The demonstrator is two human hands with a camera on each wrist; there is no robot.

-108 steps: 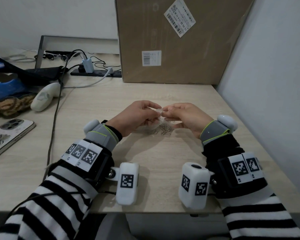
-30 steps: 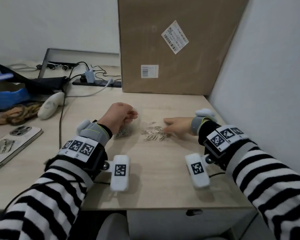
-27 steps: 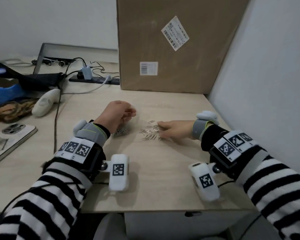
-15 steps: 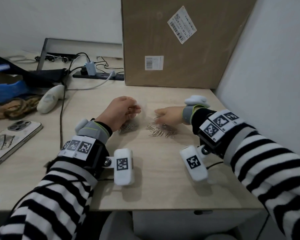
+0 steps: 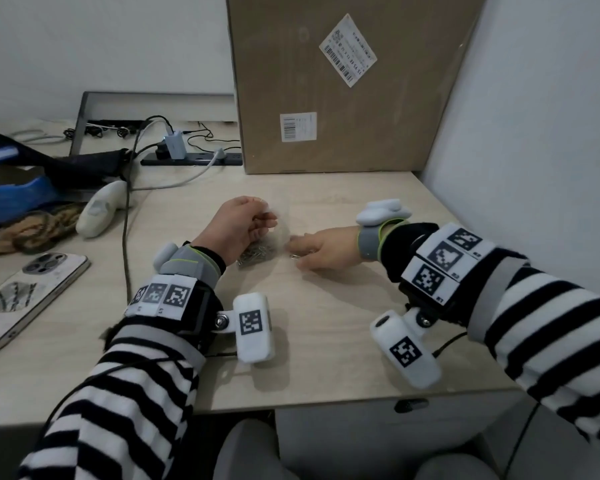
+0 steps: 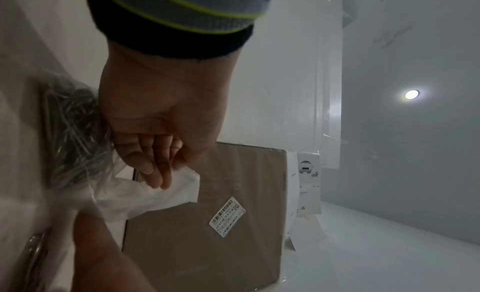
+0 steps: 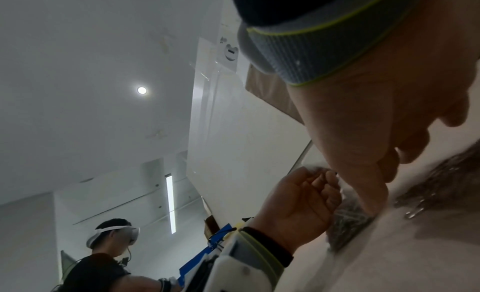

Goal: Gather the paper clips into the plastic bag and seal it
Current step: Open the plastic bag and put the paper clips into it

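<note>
Pinching the upper edge of the clear plastic bag between thumb and curled fingers, the left hand holds it upright on the wooden desk in the head view, and a heap of paper clips already sits in the bag's bottom. Just to its right, the right hand lies low on the desk, fingers reaching toward the bag's mouth, with a few loose clips under its fingertips. A cardboard box stands behind, and a phone lies far to the left.

From the left wrist camera, the left hand shows its fingers curled together onto the bag's crumpled rim, while the clips inside the bag appear as a grey blur beside the palm.

From the right wrist camera, the right hand points an extended finger down at the desk beside the bag, the other fingers bent. Loose clips lie near it, some beneath the hand. Whether it grips any clip cannot be told. The left hand is seen beyond, pinching the bag.
</note>
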